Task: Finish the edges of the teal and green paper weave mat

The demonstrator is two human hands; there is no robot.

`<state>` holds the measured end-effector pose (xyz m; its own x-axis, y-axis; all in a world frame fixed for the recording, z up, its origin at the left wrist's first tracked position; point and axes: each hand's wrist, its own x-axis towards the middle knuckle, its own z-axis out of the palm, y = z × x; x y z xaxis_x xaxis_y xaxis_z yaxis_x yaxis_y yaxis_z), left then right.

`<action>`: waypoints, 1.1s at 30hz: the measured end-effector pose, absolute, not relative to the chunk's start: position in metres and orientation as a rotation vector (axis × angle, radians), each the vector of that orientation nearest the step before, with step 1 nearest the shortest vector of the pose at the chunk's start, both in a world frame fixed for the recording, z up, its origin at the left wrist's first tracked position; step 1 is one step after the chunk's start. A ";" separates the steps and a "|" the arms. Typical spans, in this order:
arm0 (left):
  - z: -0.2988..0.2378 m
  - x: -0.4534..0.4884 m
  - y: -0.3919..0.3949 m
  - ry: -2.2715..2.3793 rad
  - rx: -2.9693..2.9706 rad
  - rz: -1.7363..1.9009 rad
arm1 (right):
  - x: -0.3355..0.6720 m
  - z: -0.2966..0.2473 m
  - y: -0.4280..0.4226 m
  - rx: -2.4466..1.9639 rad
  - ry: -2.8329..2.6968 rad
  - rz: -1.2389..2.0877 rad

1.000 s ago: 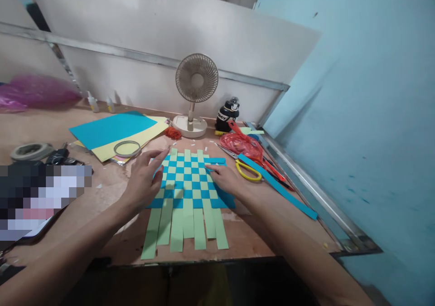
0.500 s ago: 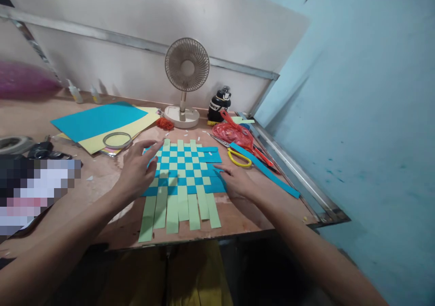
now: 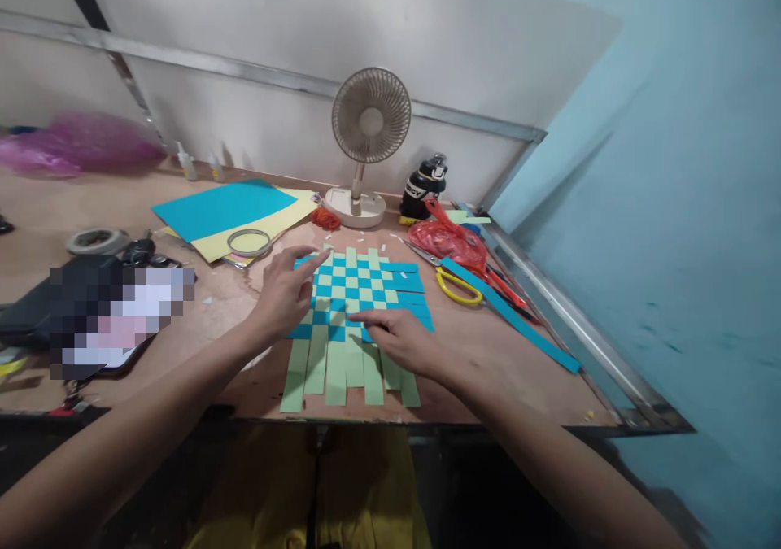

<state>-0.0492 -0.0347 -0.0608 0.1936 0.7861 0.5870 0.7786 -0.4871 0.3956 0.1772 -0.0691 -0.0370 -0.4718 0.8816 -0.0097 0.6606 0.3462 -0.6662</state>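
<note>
A checkered mat of woven paper strips (image 3: 346, 281), blue crossing pale green, lies on the table in front of me. Loose green ends point toward me and blue ends stick out on the right. My left hand (image 3: 286, 293) rests over the mat's left side, fingers stretched toward its top left corner, holding nothing. Over the lower right part is my right hand (image 3: 399, 337), its index finger extended onto the weave and the other fingers partly curled beneath. Right of the mat lie yellow-handled scissors (image 3: 459, 287) and a single blue paper strip (image 3: 518, 321).
Behind the mat stand a fan (image 3: 371, 118) and a black bottle (image 3: 422, 187). A red plastic bag (image 3: 448, 244) lies at right. Blue and yellow sheets (image 3: 225, 211), a tape roll (image 3: 98, 241) and a phone (image 3: 128, 317) are at left.
My right hand has moved left from the blue strip ends onto the woven middle. My left hand stays by the left edge. The view has shifted left.
</note>
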 end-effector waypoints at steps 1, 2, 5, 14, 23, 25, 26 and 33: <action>-0.061 -0.050 -0.034 1.591 2.419 1.196 | 0.168 -0.037 -0.063 -1.317 -2.290 0.891; -0.062 -0.050 -0.033 1.597 2.417 1.194 | 0.160 -0.038 -0.057 -1.284 -2.317 0.911; -0.063 -0.052 -0.031 1.600 2.416 1.186 | 0.148 -0.040 -0.047 -1.250 -2.370 0.969; -0.059 -0.048 -0.035 1.389 2.281 1.150 | 0.196 -0.025 -0.044 -1.558 -2.296 0.540; -0.070 -0.036 -0.041 1.343 2.439 1.119 | 0.165 -0.017 -0.033 -1.186 -2.028 0.792; -0.070 -0.036 -0.041 1.414 2.484 1.123 | 0.155 -0.020 -0.033 -1.101 -2.055 0.780; -0.070 -0.036 -0.041 1.446 2.474 1.145 | 0.151 -0.020 -0.035 -1.033 -2.086 0.689; -0.079 -0.030 -0.044 1.443 2.502 1.133 | 0.159 -0.025 -0.048 -0.919 -2.241 0.361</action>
<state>-0.0300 -0.0443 -0.0792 0.3011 0.7638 0.5709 0.7355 -0.5671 0.3708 0.1590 -0.0478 -0.0254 -0.5206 0.7016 0.4865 0.5136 0.7126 -0.4779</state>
